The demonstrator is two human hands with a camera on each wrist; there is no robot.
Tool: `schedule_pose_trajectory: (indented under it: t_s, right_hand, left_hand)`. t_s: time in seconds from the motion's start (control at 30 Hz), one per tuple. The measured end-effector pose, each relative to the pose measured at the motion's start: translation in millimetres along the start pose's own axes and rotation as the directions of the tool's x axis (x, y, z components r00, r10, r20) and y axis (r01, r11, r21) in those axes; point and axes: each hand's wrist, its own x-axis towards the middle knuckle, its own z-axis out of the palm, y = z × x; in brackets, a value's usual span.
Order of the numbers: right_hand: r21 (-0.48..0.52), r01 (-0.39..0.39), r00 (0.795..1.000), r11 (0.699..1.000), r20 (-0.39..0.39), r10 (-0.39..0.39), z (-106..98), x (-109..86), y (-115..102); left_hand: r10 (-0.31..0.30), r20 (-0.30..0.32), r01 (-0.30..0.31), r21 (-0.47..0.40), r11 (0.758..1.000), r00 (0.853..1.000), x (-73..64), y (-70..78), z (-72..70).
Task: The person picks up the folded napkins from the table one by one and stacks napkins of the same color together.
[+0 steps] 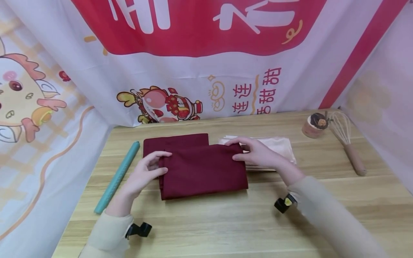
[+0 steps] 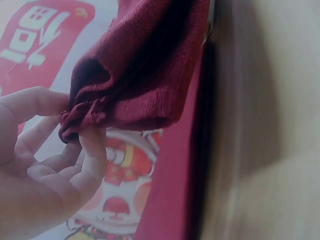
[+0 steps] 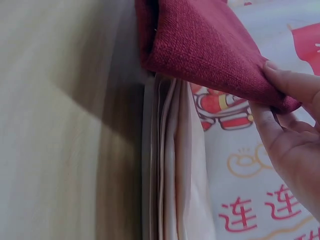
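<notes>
A folded dark red cloth (image 1: 203,173) hangs between both hands above the table. My left hand (image 1: 146,173) pinches its left edge between thumb and fingers; the left wrist view shows the gathered layers of the cloth (image 2: 135,95) there. At the upper right corner my right hand (image 1: 255,152) pinches it, thumb on one face and fingers behind, as the right wrist view shows. Behind it lies a second folded dark red cloth (image 1: 177,139), partly covered. Folded cream cloths (image 1: 274,145) are stacked to the right, partly behind the right hand; their layered edges (image 3: 172,165) show in the right wrist view.
A teal rolled cylinder (image 1: 117,177) lies on the left of the wooden table (image 1: 206,229). At the back right stand a small decorated cup (image 1: 313,126) and a whisk (image 1: 348,145) with a brown handle. Printed white curtains (image 1: 200,71) close off the back and sides.
</notes>
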Motion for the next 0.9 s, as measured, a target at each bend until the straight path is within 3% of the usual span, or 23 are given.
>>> schedule_pose_trajectory:
  t_s: [0.2, 0.4, 0.67, 0.9]
  right_hand:
    - [0.130, -0.065, 0.998, 0.989, -0.004, 0.066, 12, 39.6, 1]
    - [0.161, -0.088, 0.993, 0.983, -0.061, 0.099, 26, 78.7, 7]
    - [0.158, -0.143, 0.972, 0.977, -0.166, 0.169, 52, 111.5, 20]
    - [0.072, -0.176, 0.952, 0.982, -0.243, 0.188, 65, 119.9, 30]
  left_hand:
    - [-0.050, -0.050, 0.052, 0.035, 0.998, 0.997, 10.1, -0.4, -31.7]
    - [-0.100, -0.100, 0.102, 0.016, 0.995, 0.990, 30.3, -12.1, -55.1]
    - [-0.159, -0.159, 0.163, 0.008, 0.987, 0.974, 50.2, -29.6, -66.3]
    - [-0.150, -0.196, 0.176, 0.123, 0.977, 0.969, 62.5, -42.1, -65.9]
